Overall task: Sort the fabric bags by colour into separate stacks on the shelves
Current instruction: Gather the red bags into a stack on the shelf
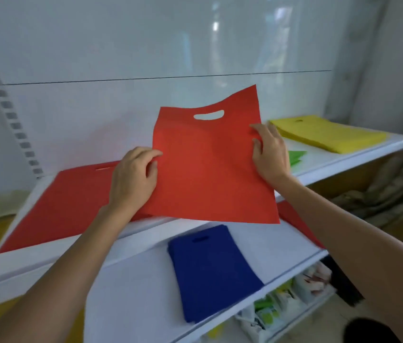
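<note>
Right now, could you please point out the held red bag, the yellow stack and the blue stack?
held red bag (207, 169): head view, middle of its panel.
yellow stack (329, 134): head view, centre of top bag.
blue stack (212, 268): head view, centre of top bag.

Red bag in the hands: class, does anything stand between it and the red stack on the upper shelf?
Nothing visible does. The red bag, held by the left hand and right hand, hangs just right of the red stack, with nothing else lying on that stack.
</note>
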Available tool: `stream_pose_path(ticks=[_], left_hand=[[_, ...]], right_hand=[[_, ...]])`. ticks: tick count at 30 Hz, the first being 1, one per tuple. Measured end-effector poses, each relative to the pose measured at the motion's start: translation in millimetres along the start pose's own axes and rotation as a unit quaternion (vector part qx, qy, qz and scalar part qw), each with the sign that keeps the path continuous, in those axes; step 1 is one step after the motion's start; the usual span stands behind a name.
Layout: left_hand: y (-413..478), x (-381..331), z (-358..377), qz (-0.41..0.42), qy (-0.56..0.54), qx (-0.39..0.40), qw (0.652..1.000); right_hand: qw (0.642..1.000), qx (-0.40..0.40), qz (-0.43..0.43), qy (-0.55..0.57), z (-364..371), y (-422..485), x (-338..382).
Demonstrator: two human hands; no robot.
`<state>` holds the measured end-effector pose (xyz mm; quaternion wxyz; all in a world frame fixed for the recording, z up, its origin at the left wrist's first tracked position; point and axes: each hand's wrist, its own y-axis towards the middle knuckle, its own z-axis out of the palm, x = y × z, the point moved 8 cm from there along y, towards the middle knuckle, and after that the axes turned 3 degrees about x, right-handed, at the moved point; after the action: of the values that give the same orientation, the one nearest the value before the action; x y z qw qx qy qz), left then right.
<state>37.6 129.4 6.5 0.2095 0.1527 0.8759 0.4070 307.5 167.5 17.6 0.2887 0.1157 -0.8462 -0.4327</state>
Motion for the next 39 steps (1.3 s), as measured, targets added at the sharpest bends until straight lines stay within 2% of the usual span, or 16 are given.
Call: stream_pose_path(ticks=[3, 6, 11, 16, 21, 29, 33, 39], left_hand=[[12, -80, 62, 0.022, -0.074, 0.003, 0.997], [16, -172, 136, 0.025, -0.170, 0.041, 0.984], [-25, -306, 277, 0.005, -0.247, 0.197, 0.949], [-104, -381, 382, -0.013, -0.275, 0.321, 0.906], [-156, -394, 451, -0.044, -0.261, 0.402, 0.877], [-172, -345, 537, -0.113, -0.226, 0.452, 0.855], [-165, -320, 574, -0.144, -0.202, 0.464, 0.851], [-156, -294, 613, -0.179, -0.208, 0.465, 0.842]], right_hand=[[0.996, -0.017, 0.033, -0.083, -74, -14, -71], [0.980, -0.018, 0.096, -0.175, -157, -43, -153], [0.932, 0.053, 0.223, -0.280, -258, -133, -287], [0.883, 0.106, 0.345, -0.299, -303, -227, -382], [0.866, 0.143, 0.407, -0.253, -293, -287, -448], [0.844, 0.194, 0.461, -0.196, -206, -294, -526], [0.839, 0.235, 0.454, -0.186, -160, -274, -561], [0.856, 0.254, 0.427, -0.145, -105, -245, -610]])
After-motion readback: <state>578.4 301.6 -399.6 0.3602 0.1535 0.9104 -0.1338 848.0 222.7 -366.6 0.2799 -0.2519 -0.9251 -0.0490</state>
